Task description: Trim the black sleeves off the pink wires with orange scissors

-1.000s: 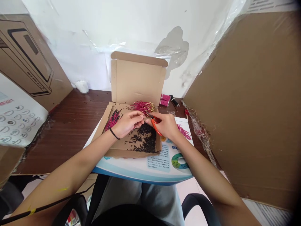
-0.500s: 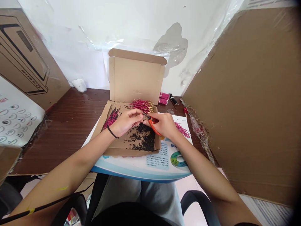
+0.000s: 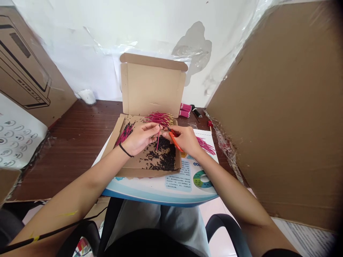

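Between the fingertips of my left hand is a thin pink wire, hanging downward with a dark tip near the thumb. My right hand is closed around orange-handled pliers, their dark jaws pointing left, close to the wire. Both hands are over an open cardboard box. Inside it, pink wires with black ends lie at the left, and a pile of pink wires with yellowish tips is at the back. Short black pieces are scattered across the right half.
Beneath the box is a printed white-and-blue board on a brown table. Loose pink wires lie at its right. Pink bundles and a black bundle are behind. Large cardboard stands at the right; a white bundle is back left.
The pink wire now shows hanging below my left fingertips. The pliers' jaws have drawn slightly away from the left fingers. The whole view has shifted a little.
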Tool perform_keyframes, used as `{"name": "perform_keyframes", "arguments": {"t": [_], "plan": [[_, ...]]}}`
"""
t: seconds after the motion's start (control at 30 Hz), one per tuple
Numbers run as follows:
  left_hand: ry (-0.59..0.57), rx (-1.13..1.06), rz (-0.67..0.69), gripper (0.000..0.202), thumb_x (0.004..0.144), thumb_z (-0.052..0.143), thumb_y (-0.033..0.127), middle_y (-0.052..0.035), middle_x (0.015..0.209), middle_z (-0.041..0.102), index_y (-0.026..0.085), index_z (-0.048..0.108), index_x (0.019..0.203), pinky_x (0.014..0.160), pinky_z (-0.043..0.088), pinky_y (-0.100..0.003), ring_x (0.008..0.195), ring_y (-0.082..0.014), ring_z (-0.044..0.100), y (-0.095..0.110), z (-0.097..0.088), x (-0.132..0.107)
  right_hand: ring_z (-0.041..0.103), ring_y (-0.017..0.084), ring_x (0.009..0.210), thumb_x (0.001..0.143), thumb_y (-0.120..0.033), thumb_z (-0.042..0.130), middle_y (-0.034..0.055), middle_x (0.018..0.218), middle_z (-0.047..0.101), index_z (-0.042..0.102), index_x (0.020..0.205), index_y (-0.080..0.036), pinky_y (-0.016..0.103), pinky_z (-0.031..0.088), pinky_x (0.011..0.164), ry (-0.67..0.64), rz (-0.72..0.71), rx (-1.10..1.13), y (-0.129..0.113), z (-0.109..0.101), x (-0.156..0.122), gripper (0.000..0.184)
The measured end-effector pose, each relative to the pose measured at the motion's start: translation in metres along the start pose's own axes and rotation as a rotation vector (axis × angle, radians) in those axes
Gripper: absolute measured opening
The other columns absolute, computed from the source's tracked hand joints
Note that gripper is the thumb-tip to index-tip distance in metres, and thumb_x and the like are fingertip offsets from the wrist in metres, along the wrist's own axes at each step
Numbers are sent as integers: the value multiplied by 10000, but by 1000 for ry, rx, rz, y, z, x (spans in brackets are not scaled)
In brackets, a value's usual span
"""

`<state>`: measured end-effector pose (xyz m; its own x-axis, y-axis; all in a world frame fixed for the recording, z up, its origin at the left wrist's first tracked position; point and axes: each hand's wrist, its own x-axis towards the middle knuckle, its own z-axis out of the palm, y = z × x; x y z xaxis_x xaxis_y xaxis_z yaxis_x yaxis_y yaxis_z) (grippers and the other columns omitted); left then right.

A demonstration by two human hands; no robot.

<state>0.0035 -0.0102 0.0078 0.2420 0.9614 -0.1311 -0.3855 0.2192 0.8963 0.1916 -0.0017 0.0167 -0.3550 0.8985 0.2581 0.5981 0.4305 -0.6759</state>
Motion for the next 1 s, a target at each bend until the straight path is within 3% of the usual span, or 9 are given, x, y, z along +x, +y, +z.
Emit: {"name": "perform_keyframes", "arguments": {"t": [0.47, 0.7, 1.0], "plan": [[-125, 42, 18, 251, 788, 753, 369, 15, 683, 521, 142, 646, 782, 586, 410, -222, 634, -77, 494, 0, 2, -1, 373, 108, 605, 852, -617, 585, -11, 635, 567, 743, 863, -177, 234, 301, 584, -29, -49, -42, -1, -2, -1, 468], [-139, 43, 60, 322, 766, 783, 387, 72, 587, 466, 186, 566, 893, 479, 320, -203, 473, -40, 381, 1, 2, -2, 372, 105, 583, 839, -578, 613, -27, 594, 538, 755, 858, -182, 230, 293, 572, -36, -81, -92, -2, -2, -2, 421], [-111, 137, 100, 385, 711, 810, 459, 63, 564, 484, 166, 568, 768, 489, 354, -221, 468, -39, 409, 0, 3, -3, 447, 110, 595, 839, -591, 619, 18, 681, 669, 769, 987, -164, 221, 341, 598, -24, -108, -85, 4, 1, -1, 477]]}}
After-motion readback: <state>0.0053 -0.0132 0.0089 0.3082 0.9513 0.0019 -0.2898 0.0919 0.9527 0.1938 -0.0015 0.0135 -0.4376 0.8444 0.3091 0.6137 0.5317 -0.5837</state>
